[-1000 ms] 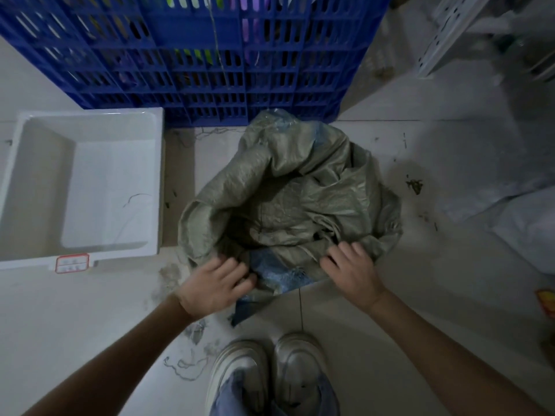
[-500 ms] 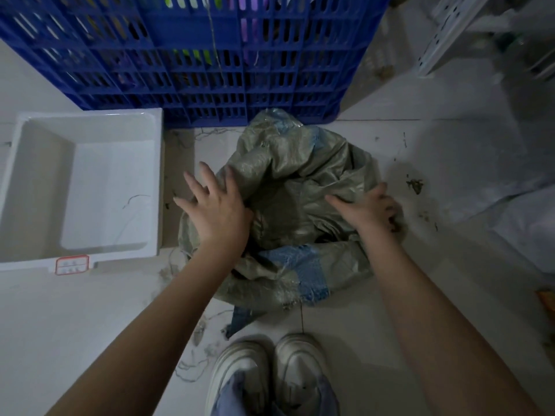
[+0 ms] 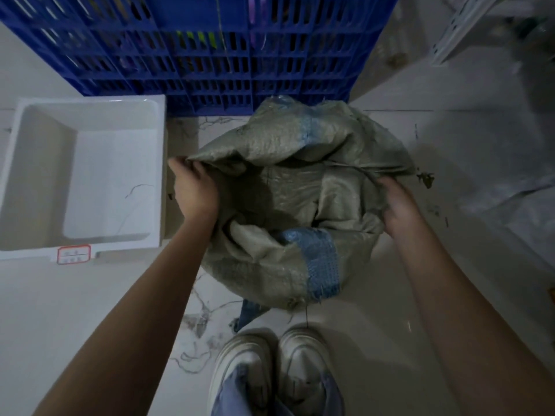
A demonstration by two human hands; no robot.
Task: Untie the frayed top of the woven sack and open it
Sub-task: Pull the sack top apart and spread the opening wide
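A grey-green woven sack [image 3: 297, 187] with blue stripes stands on the floor in front of my feet. Its top is spread wide and the near flap, with a frayed blue band [image 3: 319, 259], hangs folded down over the front. My left hand [image 3: 193, 187] grips the sack's left rim, pulling it outward. My right hand [image 3: 396, 202] holds the right rim, fingers closed on the cloth. The inside of the sack is dark and shows only folds of cloth.
A white plastic tub [image 3: 81, 175] with a red label sits to the left of the sack. A blue slatted crate [image 3: 210, 49] stands right behind it. Loose threads [image 3: 198, 340] lie on the tiled floor near my white shoes [image 3: 270, 364]. Pale sheeting [image 3: 510, 205] lies at the right.
Both hands moved from the near edge up over the sack, then out to its left and right rims. The mouth has spread wider and the near flap has dropped forward.
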